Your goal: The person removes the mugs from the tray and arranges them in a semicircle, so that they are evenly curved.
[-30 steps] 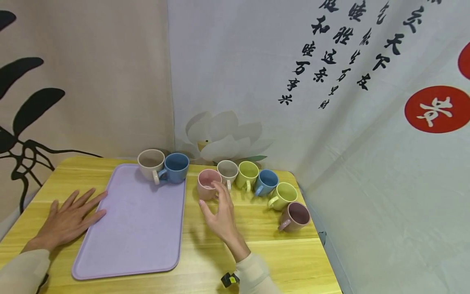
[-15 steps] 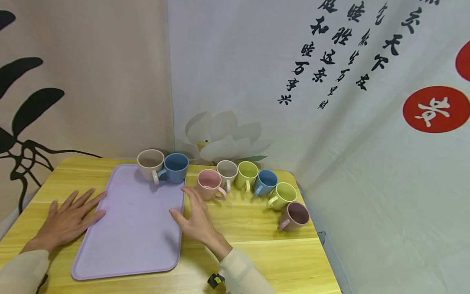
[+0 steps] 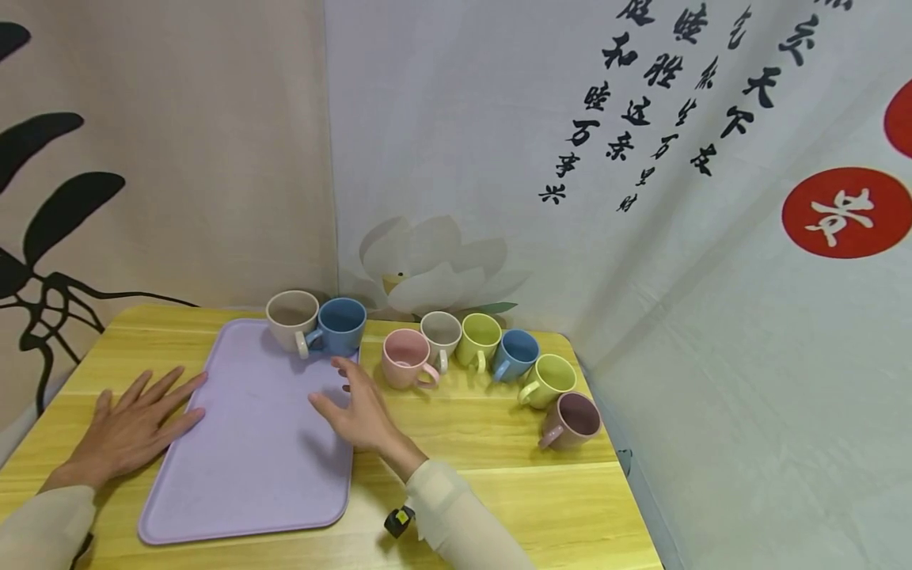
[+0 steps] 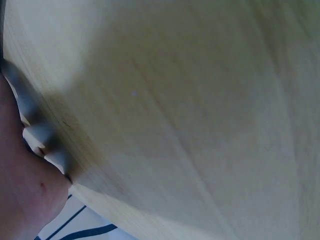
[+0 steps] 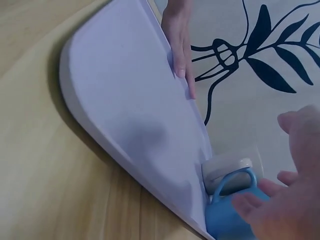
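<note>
Right hand [image 3: 363, 412] spread and empty, hovering over the right edge of a lilac tray [image 3: 249, 467], fingers pointing toward the blue cup [image 3: 340, 324] just beyond the fingertips. Beige cup [image 3: 291, 317] touching that blue cup's left side, both at the tray's far end. Pink cup [image 3: 403, 358] just right of the hand, off the tray, heading a curved row of six cups [image 3: 492, 356]. Left hand [image 3: 131, 427] flat, fingers spread, on the yellow wooden surface [image 3: 499, 491] with fingertips against the tray's left edge. Likely risk: a reach past the blue cup clipping its handle and knocking both touching cups, or a sleeve brushing the pink cup. Left wrist view too blurred to add detail, apparently only wood grain. Around the surface, cloth backdrops: black leaves at left, a white lotus and calligraphy behind.
</note>
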{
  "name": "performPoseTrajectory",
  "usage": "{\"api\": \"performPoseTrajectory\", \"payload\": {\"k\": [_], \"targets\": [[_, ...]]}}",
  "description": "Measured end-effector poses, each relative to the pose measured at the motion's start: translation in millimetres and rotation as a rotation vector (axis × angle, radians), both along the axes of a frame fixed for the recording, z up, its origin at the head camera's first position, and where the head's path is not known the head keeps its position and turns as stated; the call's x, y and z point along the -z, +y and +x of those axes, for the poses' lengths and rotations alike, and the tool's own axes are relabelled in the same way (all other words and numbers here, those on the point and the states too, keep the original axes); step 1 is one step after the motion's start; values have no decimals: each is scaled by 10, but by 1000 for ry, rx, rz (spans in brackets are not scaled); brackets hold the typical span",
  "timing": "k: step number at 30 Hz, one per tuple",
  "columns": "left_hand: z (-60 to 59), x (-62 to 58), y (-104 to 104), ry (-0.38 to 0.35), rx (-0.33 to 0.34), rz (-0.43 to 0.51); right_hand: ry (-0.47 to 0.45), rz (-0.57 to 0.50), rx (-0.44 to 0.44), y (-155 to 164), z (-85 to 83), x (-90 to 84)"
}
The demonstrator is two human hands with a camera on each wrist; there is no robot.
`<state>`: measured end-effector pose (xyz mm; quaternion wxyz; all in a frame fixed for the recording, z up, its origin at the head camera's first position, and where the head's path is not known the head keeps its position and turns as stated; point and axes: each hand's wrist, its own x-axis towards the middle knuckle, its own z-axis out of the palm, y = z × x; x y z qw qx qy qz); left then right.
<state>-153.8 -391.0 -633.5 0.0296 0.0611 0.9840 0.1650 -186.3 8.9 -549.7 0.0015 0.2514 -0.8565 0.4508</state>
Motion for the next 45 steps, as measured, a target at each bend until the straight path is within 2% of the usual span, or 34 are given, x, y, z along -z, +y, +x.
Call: {"api": "performPoseTrajectory", "payload": {"k": [5,9,20,27,35,45], "targets": [[0,-8,5,-3,-5,2,-117,-45,-4,-77,-87,15],[-4,-7,4,1,-5,0,-169,-47,10,-130,-157,26],[-1,-5,17,3,-5,-2,-245,-58,47,-250,-334,105],[5,-6,12,4,-6,3,-303,-44,53,-349,-393,107],[18,-2,-4,-4,-4,5,-359,-49,99,-468,-474,119],[14,-5,13,5,-9,3,-408,-104,77,-566,-545,165]]}}
